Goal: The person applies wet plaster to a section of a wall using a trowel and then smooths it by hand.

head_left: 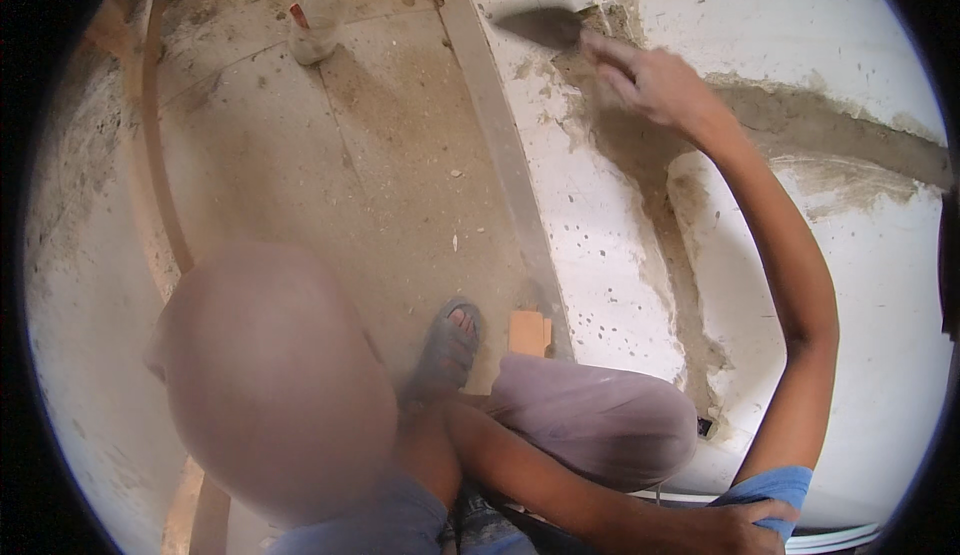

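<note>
My right hand (650,80), reaching up and ahead, is closed around the handle of a pointed trowel (540,28). The dark blade is blurred and points left, at or just in front of the white wall (620,265). Behind and below this hand, a rough channel of grey-brown mortar (640,160) branches across the wall. My left arm crosses low in front of me. Its hand (745,530) grips the blue sleeve (783,490) on my right upper arm, the fingers partly visible on the cloth.
A sandalled foot (447,345) rests on the dusty floor (400,195) beside an orange-tan block (528,334). Far left stands a wooden beam (150,155). A pale container (312,43) with a reddish piece sits further off. A large blurred mauve shape (280,385) hides the lower left.
</note>
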A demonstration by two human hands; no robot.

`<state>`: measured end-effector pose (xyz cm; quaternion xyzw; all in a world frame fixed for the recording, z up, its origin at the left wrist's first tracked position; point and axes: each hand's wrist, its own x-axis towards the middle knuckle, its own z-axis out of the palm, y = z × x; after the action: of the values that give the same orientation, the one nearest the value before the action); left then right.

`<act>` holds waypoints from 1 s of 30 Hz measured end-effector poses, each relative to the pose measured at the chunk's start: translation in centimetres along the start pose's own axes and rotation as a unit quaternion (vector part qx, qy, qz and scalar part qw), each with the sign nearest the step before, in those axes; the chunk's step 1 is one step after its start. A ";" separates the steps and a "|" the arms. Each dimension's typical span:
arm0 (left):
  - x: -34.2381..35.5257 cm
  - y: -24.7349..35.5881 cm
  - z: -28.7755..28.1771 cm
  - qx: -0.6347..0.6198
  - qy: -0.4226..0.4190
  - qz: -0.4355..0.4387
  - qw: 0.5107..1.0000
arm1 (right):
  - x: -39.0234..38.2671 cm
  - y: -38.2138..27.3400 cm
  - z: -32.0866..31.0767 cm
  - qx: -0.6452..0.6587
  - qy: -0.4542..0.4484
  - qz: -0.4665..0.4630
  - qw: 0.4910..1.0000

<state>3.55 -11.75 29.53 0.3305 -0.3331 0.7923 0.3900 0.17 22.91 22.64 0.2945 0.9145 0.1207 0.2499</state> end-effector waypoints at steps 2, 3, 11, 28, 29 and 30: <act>0.0 0.0 0.3 -0.005 -0.003 -0.002 1.000 | 0.1 1.4 1.8 -0.074 -0.020 -0.043 0.996; 0.0 0.1 0.4 -0.003 -0.005 -0.002 1.000 | 0.1 1.3 1.4 -0.037 -0.013 -0.010 0.999; -0.1 0.2 0.0 -0.008 0.006 -0.010 1.000 | -1.4 -0.3 2.0 0.053 0.013 0.020 0.998; -0.1 0.2 -0.2 -0.010 0.011 -0.004 1.000 | -1.0 -0.4 2.9 -0.036 0.022 -0.024 0.999; -0.1 0.1 -0.3 -0.008 0.010 -0.004 1.000 | -0.8 -0.2 2.9 -0.065 -0.014 -0.031 0.997; -0.1 0.2 -0.2 -0.009 0.009 -0.004 1.000 | -0.7 -0.1 2.9 -0.037 0.034 -0.024 0.998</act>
<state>3.32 -11.76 29.32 0.3215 -0.3350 0.7906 0.3992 2.14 22.63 20.45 0.2591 0.9242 0.1585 0.2317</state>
